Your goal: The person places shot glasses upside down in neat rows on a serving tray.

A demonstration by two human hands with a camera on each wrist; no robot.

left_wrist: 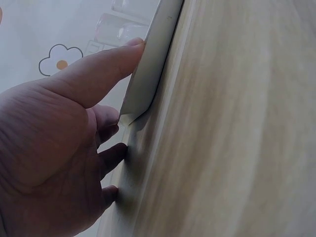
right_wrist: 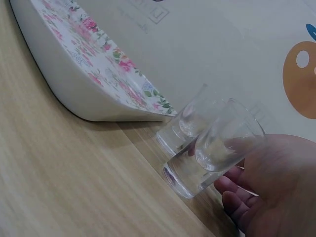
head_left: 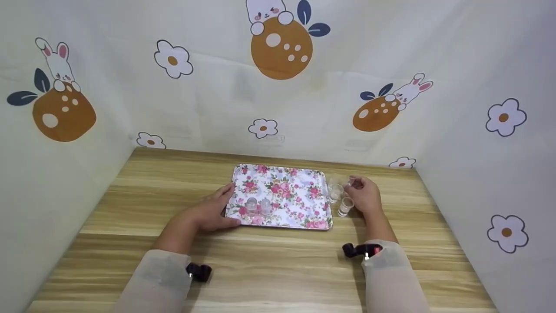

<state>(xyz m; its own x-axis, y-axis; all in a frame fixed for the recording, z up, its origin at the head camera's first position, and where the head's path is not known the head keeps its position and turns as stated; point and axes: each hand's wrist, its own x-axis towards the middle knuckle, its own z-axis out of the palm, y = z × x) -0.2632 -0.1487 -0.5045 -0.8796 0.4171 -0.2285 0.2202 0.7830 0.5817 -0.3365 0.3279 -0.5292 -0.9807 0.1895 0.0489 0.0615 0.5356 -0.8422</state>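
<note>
A floral-patterned tray [head_left: 299, 182] lies on the wooden table. Two small clear glasses, one [head_left: 251, 205] on the left and another [head_left: 266, 206] beside it, stand on its front left part. My left hand [head_left: 213, 211] grips the tray's front left corner, its thumb against the rim [left_wrist: 148, 74] and fingers along the left side. Right of the tray, my right hand [head_left: 365, 194] pinches a clear shot glass [head_left: 349, 181], partly hidden by the fingers. Another shot glass [head_left: 345, 207] stands nearer the front, with one more [head_left: 335, 193] close to the tray's right edge.
The wooden table [head_left: 278, 269] runs on in front of the tray and to both sides. A pale curtain [head_left: 208, 100] printed with rabbits, oranges and flowers encloses the table at the back and sides. Small dark devices sit on both wrists.
</note>
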